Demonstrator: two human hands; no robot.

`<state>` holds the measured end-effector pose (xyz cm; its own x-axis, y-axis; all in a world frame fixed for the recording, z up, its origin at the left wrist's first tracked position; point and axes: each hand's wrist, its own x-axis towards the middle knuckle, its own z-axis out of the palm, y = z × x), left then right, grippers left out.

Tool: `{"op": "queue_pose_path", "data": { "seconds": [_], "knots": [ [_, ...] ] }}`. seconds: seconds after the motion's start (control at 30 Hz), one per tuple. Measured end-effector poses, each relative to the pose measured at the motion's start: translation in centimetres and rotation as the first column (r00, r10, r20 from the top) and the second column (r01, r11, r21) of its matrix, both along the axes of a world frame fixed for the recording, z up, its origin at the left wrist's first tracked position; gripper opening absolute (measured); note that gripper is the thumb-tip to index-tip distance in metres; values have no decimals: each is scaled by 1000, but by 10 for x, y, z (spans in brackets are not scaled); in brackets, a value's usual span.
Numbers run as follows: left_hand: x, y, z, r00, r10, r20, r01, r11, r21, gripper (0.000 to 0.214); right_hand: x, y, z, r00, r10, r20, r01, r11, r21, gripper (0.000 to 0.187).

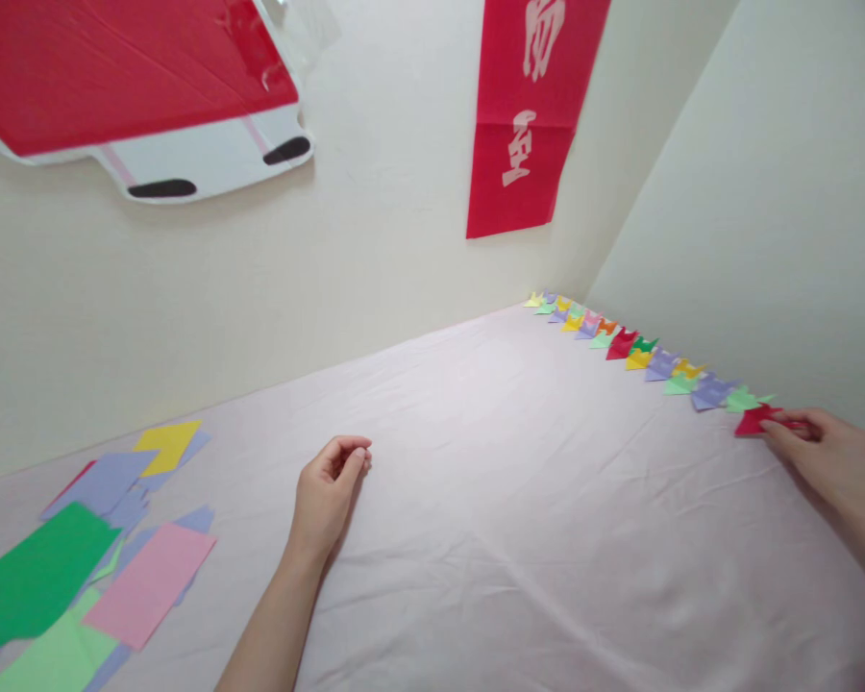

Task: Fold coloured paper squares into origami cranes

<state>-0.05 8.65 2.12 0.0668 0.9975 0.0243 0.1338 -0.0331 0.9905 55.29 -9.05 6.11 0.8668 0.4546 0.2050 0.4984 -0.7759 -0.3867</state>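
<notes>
At the right, my right hand [811, 437] pinches a small red folded paper figure [753, 421] at the near end of a row of similar figures. The figure rests on the cloth, close beside a light green folded figure [744, 400]. My left hand [335, 476] lies near the middle of the cloth, its fingers curled in and the thumb against the index finger. Nothing shows between them.
The row of coloured folded figures [661, 363] runs along the right wall to the corner. Loose paper sheets lie at the left, among them a green sheet [47, 567], a pink sheet [151, 584] and a yellow sheet [169, 447]. A wrinkled pale cloth [490, 557] covers the surface.
</notes>
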Motion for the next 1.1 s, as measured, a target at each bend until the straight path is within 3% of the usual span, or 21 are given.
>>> {"op": "queue_pose_path", "data": {
  "seconds": [0.1,0.2,0.53,0.83,1.1],
  "knots": [
    [1,-1,2,999,7,38,-6,1000,-13,23,3,17,-6,998,45,37,-46,999,8,7],
    [0,-1,2,999,10,47,-9,1000,-15,23,4,27,-7,998,49,35,-46,995,-92,9],
    [-1,0,-1,997,2,77,0,1000,-22,23,7,25,-7,999,51,-12,-53,987,-153,14],
    [0,0,-2,996,2,86,-1,1000,-14,23,-1,27,0,999,47,7,-43,958,-284,8],
    [-1,1,-5,996,-16,85,17,1000,-3,21,-11,24,12,998,-18,-62,5,979,-206,19]
  ]
}}
